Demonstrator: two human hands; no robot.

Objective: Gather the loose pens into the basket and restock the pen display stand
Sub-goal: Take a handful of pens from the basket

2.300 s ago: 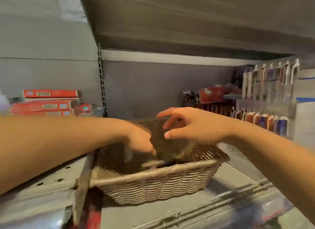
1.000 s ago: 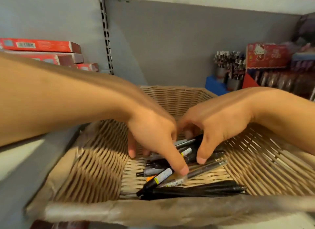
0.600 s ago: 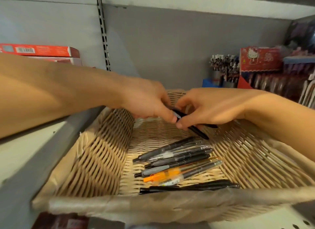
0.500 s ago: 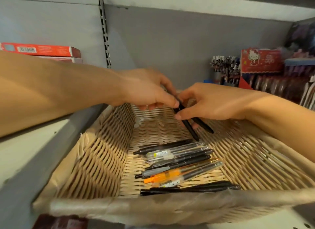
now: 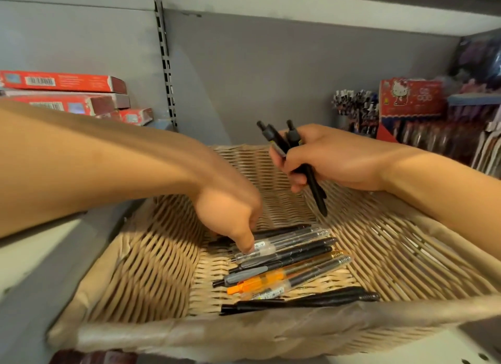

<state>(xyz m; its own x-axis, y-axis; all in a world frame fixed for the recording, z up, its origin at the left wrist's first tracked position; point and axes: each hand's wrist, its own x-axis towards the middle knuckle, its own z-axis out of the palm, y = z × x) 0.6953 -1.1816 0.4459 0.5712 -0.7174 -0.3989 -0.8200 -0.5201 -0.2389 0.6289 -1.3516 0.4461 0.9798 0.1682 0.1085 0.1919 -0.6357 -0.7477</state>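
Two hands work over a wicker basket (image 5: 151,258) in the head view, the basket sitting on a grey shop shelf (image 5: 32,296). The right hand (image 5: 333,160) is raised above the far half of the basket, its fingers curled round a small bunch of black pens (image 5: 311,179); their clicker ends stick up past the knuckles and one tip slants down toward the weave. The left hand (image 5: 230,220) reaches down into the basket with its fingers bent, the fingertips on a clear-barrelled pen (image 5: 273,248) at the far side of the loose pile; whether it pinches that pen or only presses on it cannot be told.

On the basket floor the remaining pens lie roughly side by side, slanting from lower left to upper right: dark-barrelled ones, a grey-gripped pen (image 5: 244,275), an orange pen (image 5: 260,281) and another clear pen with a label (image 5: 273,291). Two black pens (image 5: 311,301) lie nearly level along the near rim, touching each other.

Behind the left forearm, red flat boxes (image 5: 62,81) are stacked against the back panel. At the far right stand cups of upright pens (image 5: 352,103), a red cartoon-cat box (image 5: 409,97), and beside them a pen display stand (image 5: 444,135) with rows of pens, somewhat blurred.
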